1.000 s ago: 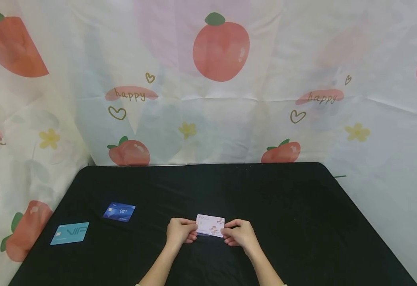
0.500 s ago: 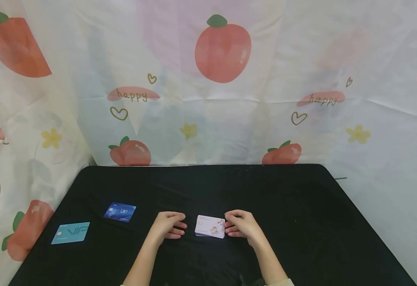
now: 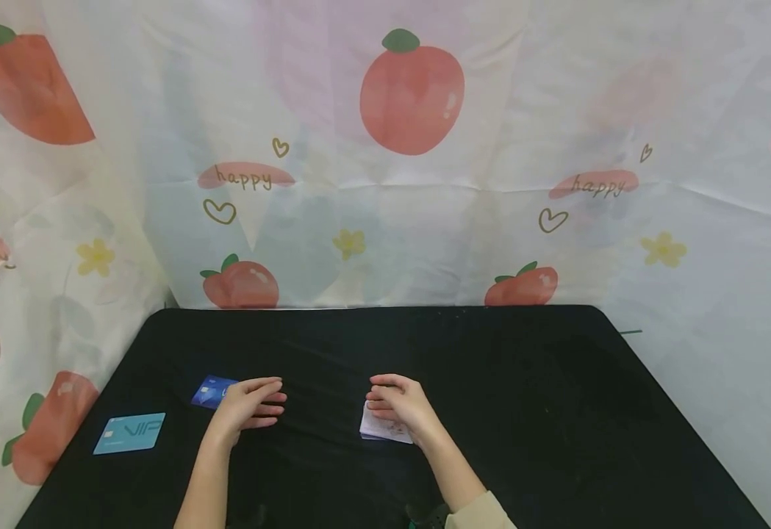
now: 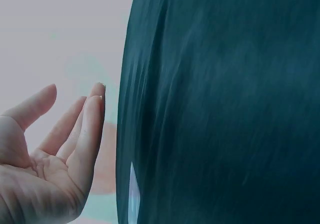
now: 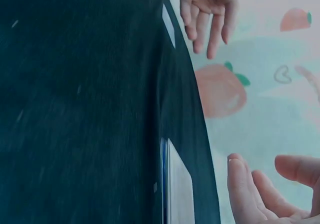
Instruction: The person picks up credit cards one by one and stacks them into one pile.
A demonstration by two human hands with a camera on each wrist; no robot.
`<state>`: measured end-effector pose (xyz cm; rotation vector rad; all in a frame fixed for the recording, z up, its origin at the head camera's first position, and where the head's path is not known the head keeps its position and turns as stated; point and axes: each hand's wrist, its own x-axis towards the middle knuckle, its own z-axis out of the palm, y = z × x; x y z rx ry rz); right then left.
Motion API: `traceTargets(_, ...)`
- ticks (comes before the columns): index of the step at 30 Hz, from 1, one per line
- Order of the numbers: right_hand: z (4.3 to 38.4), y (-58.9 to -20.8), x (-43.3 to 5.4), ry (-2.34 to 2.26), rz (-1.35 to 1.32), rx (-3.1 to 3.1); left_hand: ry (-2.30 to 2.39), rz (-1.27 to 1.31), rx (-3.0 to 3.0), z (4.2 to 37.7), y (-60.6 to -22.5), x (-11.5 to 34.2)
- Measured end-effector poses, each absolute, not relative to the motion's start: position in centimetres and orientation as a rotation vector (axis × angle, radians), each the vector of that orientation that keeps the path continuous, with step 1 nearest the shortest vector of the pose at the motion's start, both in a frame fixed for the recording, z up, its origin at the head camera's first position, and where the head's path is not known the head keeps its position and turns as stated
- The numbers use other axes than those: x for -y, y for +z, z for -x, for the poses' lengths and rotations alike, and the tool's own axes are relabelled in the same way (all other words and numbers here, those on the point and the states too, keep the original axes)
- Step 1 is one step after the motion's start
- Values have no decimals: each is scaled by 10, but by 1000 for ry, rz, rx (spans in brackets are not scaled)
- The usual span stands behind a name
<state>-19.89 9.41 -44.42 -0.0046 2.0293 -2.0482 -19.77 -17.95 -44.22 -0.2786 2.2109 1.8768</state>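
A small stack of VIP cards (image 3: 385,429), a pinkish-white one on top, lies on the black table in the head view. My right hand (image 3: 400,402) hovers over the stack with loosely bent fingers, hiding its upper part. In the right wrist view the stack (image 5: 180,191) shows edge-on below that hand (image 5: 270,196). My left hand (image 3: 248,408) is raised near the blue VIP card (image 3: 211,391) and covers its right side in the head view. Its fingers are extended and nothing is between them, as the left wrist view shows of the hand (image 4: 60,159).
A teal VIP card (image 3: 130,433) lies farther left on the black-covered table (image 3: 524,411). Behind the table hangs a pale curtain (image 3: 411,220) printed with peaches, hearts and flowers. It also runs along the left side.
Both hands have let go of the card stack. My left hand has moved left toward the blue card, while the right has shifted left to above the stack. The stack stays in place.
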Motion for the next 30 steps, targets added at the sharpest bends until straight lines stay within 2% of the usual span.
traceTargets(8,207,-447,-62,-2077,10,-2003,1873,275,-2296,197,-440,212)
traceTargets(30,205,-466,11,-2071,-35,-1838,1912,540,-2311,191,-444,278)
